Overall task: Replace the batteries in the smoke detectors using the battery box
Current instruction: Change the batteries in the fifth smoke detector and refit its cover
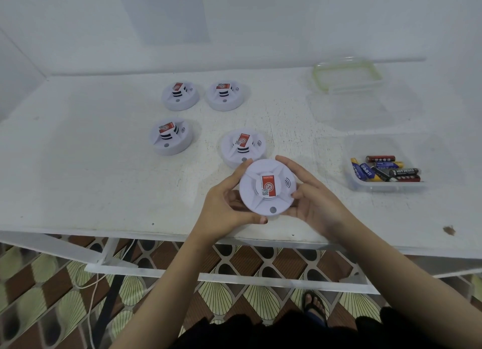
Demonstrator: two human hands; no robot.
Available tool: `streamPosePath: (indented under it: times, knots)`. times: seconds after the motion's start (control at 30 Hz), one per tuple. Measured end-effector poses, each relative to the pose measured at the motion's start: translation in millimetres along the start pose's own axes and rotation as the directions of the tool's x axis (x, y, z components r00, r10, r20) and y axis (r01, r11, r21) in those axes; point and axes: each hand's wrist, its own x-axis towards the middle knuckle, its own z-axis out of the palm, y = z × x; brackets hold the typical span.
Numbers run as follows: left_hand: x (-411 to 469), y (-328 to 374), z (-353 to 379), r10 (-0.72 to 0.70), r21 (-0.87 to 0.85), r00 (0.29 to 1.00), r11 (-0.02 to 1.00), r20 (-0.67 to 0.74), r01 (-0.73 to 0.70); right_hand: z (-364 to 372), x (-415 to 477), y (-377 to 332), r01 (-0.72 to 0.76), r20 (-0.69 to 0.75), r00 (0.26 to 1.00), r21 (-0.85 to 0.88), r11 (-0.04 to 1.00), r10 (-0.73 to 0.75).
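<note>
A round white smoke detector point(260, 196) with a red label is held face up above the table's front edge. My left hand point(224, 208) grips its left rim and my right hand point(310, 202) grips its right rim. Just behind it a second detector point(234, 150) lies on the table. Further back and left lie three more: one point(170, 136) in the middle row, and two detectors point(180, 95) point(224, 95) in the back row. At the right a clear battery box point(386, 185) holds several loose batteries point(386, 169).
A second clear container point(352, 114) stands behind the battery box, and a green-rimmed lid point(348, 73) lies at the back right. The white table point(91, 179) ends in a near edge below my hands. A wall runs close behind. A white cable hangs under the table.
</note>
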Motion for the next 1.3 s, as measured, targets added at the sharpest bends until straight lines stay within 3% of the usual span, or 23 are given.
streamPosePath:
  times: [0.37, 0.57, 0.73, 0.83, 0.97, 1.07, 1.2, 1.3]
  knots:
    - [-0.1, -0.1, 0.1, 0.017, 0.023, 1.000, 1.000, -0.010, -0.017, 0.9, -0.1, -0.4, -0.004, -0.019, 1.000, -0.013, 1.000, 0.004]
    - [-0.1, -2.2, 0.5, 0.015, 0.015, 1.000, 1.000, -0.022, -0.014, -9.7, 1.0, -3.2, -0.098, 0.069, 0.993, 0.022, 0.995, 0.096]
    - [6.9, 10.6, -4.2, 0.060, 0.045, 0.998, 0.997, -0.008, -0.060, -12.5, -5.3, -22.7, -0.093, 0.057, 0.993, -0.188, 0.978, 0.105]
    - [25.8, 33.8, -9.6, 0.142, 0.072, 0.989, 0.987, -0.026, -0.140, -4.8, -2.1, -54.6, 0.017, -0.004, 1.000, -0.303, 0.953, -0.019]
    - [72.8, 64.3, -20.2, 0.299, 0.236, 0.954, 0.930, -0.035, -0.283, -2.6, 21.3, -104.7, 0.185, -0.070, 0.970, -0.397, 0.899, -0.231]
    - [123.7, 77.0, -30.1, 0.343, 0.439, 0.937, 0.853, -0.064, -0.282, -10.4, 52.9, -136.0, 0.186, -0.138, 0.952, -0.446, 0.875, -0.273]
    - [195.6, 78.9, -38.2, 0.319, 0.674, 0.948, 0.698, 0.007, -0.240, -27.0, 109.7, -163.6, 0.017, -0.250, 0.947, -0.589, 0.808, -0.202]
    - [231.7, 76.3, -35.1, 0.221, 0.792, 0.975, 0.596, -0.003, -0.133, -34.0, 146.4, -173.1, -0.147, -0.339, 0.937, -0.595, 0.790, -0.081]
